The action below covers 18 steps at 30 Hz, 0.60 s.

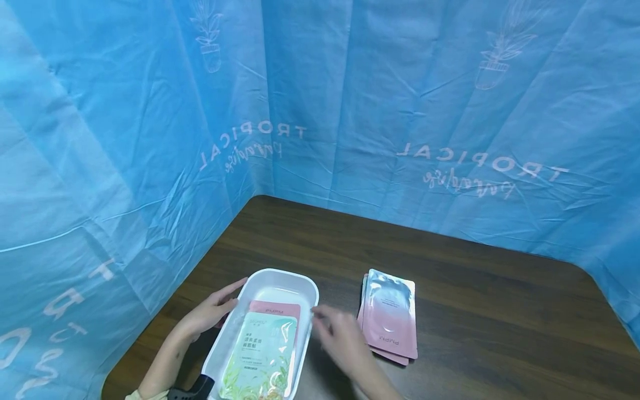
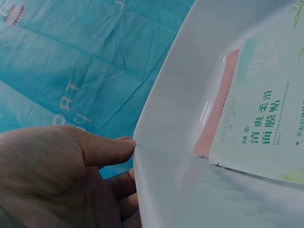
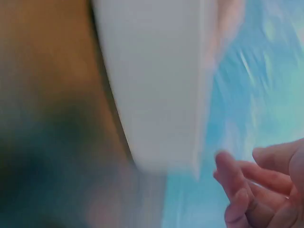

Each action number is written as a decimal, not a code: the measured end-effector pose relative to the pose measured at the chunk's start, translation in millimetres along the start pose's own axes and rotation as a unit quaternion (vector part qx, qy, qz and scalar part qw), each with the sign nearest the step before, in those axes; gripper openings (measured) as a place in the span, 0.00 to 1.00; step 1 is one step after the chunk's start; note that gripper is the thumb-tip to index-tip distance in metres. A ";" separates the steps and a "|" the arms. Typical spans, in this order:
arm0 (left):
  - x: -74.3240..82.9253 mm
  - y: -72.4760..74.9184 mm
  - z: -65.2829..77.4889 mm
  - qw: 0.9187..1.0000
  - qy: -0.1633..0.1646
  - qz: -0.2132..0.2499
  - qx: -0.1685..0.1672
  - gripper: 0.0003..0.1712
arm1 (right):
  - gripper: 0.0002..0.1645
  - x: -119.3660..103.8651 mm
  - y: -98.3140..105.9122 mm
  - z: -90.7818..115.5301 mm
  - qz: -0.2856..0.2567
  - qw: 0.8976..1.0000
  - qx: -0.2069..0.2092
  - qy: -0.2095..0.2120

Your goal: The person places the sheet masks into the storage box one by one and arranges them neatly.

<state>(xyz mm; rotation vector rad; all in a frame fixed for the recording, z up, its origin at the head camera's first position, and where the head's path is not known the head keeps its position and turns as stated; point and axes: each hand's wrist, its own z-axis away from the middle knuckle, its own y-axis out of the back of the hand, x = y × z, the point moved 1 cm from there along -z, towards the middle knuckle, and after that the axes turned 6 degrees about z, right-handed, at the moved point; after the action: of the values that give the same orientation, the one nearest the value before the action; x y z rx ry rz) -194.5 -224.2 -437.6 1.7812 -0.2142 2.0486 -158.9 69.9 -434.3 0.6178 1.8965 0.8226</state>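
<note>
A white plastic tub [image 1: 285,280] stands at the table's front left. Inside lie flat sheet mask packets: a pale green one [image 1: 262,355] on top, with the edge of a pink one [image 1: 267,306] showing beneath. My left hand [image 1: 207,314] holds the tub's left side. In the left wrist view its thumb [image 2: 111,151] meets the rim, and the other fingers curl below, partly hidden by the wall. My right hand [image 1: 342,339] is beside the tub's right rim. The right wrist view shows its fingers [image 3: 232,175] loosely bent around nothing.
To the right of my right hand lies a stack of pink and silver sheet mask packets [image 1: 390,316]. The dark wood table [image 1: 480,311] is bordered by blue printed cloth [image 1: 400,111] at the back and left.
</note>
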 end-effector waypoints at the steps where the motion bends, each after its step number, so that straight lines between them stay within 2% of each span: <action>1: -0.5 -0.4 0.1 1.000 0.000 0.001 0.001 0.31 | 0.10 11.4 12.3 -1.9 0.002 0.999 0.025 -0.022; 2: -1.1 -0.7 0.2 1.000 0.000 0.000 0.001 0.31 | 0.10 24.0 25.6 -3.2 0.012 0.998 0.051 -0.045; 4: -1.5 -1.1 0.0 1.000 0.000 0.001 0.000 0.31 | 0.10 52.3 52.5 -4.4 0.066 0.989 0.098 -0.091; 6: -1.6 -1.1 -0.2 1.000 0.000 0.001 -0.003 0.31 | 0.12 80.7 74.9 -0.7 0.117 0.977 0.104 -0.144; 9: -1.5 -1.4 -0.1 1.000 -0.001 0.004 -0.008 0.32 | 0.19 115.8 96.0 12.8 0.168 0.959 0.045 -0.222; 12: -1.0 -1.4 0.2 1.000 -0.002 0.003 -0.008 0.32 | 0.24 138.4 102.5 25.7 0.178 0.942 -0.040 -0.281; 15: 0.3 -1.3 0.5 1.000 -0.001 0.000 -0.005 0.31 | 0.31 150.0 100.9 32.0 0.167 0.931 -0.101 -0.309; 18: 1.7 -1.8 0.7 1.000 0.001 -0.006 -0.002 0.31 | 0.35 155.0 95.7 33.1 0.140 0.929 -0.132 -0.315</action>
<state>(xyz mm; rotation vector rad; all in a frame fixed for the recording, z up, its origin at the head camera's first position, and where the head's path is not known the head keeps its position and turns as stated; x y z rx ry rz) -193.3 -222.5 -436.1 1.7734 -0.2059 2.0406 -188.1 251.0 -459.7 0.8712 1.1069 0.9045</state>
